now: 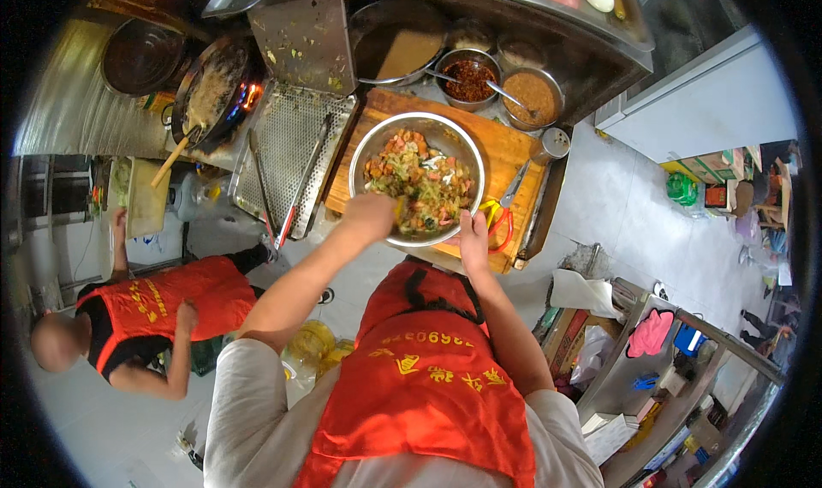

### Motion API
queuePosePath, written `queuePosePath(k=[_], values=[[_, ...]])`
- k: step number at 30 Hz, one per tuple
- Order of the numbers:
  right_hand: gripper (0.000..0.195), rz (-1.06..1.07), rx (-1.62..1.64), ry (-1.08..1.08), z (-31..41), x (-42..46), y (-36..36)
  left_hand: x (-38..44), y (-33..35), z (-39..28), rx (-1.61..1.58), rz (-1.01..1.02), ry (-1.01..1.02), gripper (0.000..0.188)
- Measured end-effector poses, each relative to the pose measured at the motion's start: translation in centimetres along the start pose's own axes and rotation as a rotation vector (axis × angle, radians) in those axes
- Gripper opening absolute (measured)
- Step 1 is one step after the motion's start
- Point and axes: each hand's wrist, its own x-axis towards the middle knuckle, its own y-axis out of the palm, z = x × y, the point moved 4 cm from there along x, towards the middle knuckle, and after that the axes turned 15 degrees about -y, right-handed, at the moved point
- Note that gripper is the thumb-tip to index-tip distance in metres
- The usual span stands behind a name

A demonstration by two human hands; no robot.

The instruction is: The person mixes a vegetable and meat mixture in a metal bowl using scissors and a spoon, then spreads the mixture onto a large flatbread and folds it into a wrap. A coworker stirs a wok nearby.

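A stainless steel mixing bowl [358,151] stands on a wooden cutting board [385,106], holding a chopped mixture [417,183] of green, pink and orange bits. My left hand [371,218], blurred, is closed at the bowl's near left rim around a utensil [399,210]; only a bit of yellow shows, so its kind is unclear. With the thumb up at the near right rim, my right hand [474,236] grips the bowl. Beside that hand lie scissors [507,199] with red and yellow handles, partly hidden by the bowl.
Beyond the board are bowls of chili sauce [472,80] and brown sauce [532,96], plus a shaker [552,144]. Tongs [302,186] lie on a perforated tray [282,148] at left. Flames burn beside a wok [212,96]. A co-worker [173,295] in a red apron stands left.
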Motion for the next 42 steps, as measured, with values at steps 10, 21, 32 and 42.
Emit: queuePosePath(k=[10,21,32,42], values=[[0.025,0.054,-0.126,-0.003,1.0,1.0,-0.4,3.3,-3.6,3.4,0.008,-0.242,-0.201,0.02],[0.025,0.066,-0.027,0.054,-0.5,1.5,-0.5,-0.1,-2.0,-2.0,-0.082,-0.29,0.272,0.023],[0.023,0.127,-0.103,0.006,0.7,1.1,1.0,2.1,2.8,2.9,-0.208,-0.402,-0.084,0.017],[0.025,0.071,-0.041,0.032,0.1,1.4,0.4,-2.0,2.2,-0.2,-0.105,-0.333,0.075,0.016]])
